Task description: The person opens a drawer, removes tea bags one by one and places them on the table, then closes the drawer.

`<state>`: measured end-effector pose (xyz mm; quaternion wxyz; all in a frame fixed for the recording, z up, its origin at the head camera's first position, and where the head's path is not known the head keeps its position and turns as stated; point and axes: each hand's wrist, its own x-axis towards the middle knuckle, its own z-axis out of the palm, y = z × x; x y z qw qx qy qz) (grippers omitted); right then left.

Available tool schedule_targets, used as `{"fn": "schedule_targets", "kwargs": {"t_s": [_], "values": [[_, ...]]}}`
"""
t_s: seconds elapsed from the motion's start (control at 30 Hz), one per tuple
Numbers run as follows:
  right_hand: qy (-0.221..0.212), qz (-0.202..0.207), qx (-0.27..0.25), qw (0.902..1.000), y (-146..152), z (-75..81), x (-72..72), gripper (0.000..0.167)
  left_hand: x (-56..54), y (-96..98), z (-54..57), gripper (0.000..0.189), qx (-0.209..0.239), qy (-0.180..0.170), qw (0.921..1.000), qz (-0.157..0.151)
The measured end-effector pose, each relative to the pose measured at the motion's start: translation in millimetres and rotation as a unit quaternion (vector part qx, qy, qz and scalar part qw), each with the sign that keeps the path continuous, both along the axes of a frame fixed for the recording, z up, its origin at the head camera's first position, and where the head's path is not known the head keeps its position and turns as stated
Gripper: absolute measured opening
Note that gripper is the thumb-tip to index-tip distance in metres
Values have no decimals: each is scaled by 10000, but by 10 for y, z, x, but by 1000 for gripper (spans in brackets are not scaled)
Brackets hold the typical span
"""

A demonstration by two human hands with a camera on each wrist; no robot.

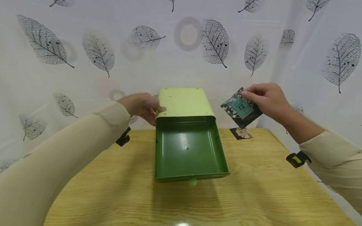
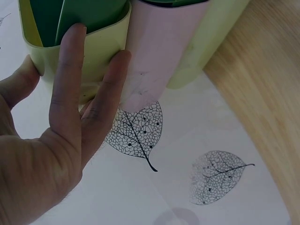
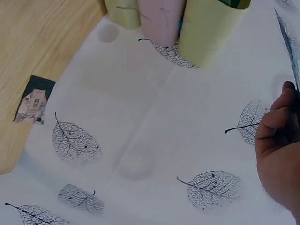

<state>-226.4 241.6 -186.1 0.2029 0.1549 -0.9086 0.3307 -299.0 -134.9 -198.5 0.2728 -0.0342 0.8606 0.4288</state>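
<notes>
Green drawer [image 1: 185,160] was already pulled out, left hand [image 1: 142,105] gripping its casing [image 1: 183,102]. Right of it, not inside, were 1 packet [image 1: 240,110] pinched by right hand [image 1: 267,97] and 1 printed piece [image 1: 242,133] on the worktop [image 1: 113,188].

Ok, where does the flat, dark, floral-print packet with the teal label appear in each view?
Head: right of centre, the flat dark packet in the right hand.
Left wrist: not in it.
Right wrist: packet nearly edge-on, upper right edge.
Shared landmark: the white cloth with black leaf prints.
</notes>
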Motion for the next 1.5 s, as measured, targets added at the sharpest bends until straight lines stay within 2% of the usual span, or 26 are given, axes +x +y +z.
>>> {"fn": "schedule_targets", "kwargs": {"t_s": [0.13, 0.27, 0.37, 0.43, 0.5, 0.63, 0.73, 0.87, 1.1, 1.3, 1.4, 1.5], "values": [[-617, -331, 284, 9971, 158, -127, -105, 45, 10, -8, -2, 43, 18, 1, 10000, -68], [-1258, -456, 792, 9878, 309, -329, -211, 52, 21, -6, -1, 43, 20, 9, 10000, -55], [-1381, -536, 1068, 9832, 405, -514, -265, 51, 27, 3, 1, 43, 41, 25, 9999, -92], [-1379, -632, 1066, 9827, 448, -635, -288, 48, 32, 7, 1, 41, 63, 48, 9999, -140], [-1318, -737, 985, 9836, 479, -754, -319, 47, 34, 12, 1, 39, 79, 67, 9998, -177], [-1482, -860, 615, 9833, 479, -979, -378, 43, 35, 22, 2, 39, 68, 60, 9999, -106], [-1800, -813, 556, 9787, 455, -1141, -407, 37, 26, 29, -1, 42, 53, 19, 10000, -30], [-2048, -629, 755, 9739, 431, -1349, -416, 29, 14, 31, -4, 44, 37, 15, 10000, -15], [-2132, -658, 962, 9700, 420, -1628, -423, 29, 19, 37, -4, 43, 50, 25, 10000, 72], [-2331, -455, 1258, 9632, 432, -1746, -428, 31, 23, 31, 3, 46, 23, 31, 10000, 78], [-2168, -200, 1811, 9591, 426, -1795, -432, 26, 13, 23, 2, 48, 35, 12, 10000, 93], [-1794, 17, 2622, 9482, 403, -1860, -440, 21, 3, 12, -5, 48, 42, -9, 9999, 94]]}}
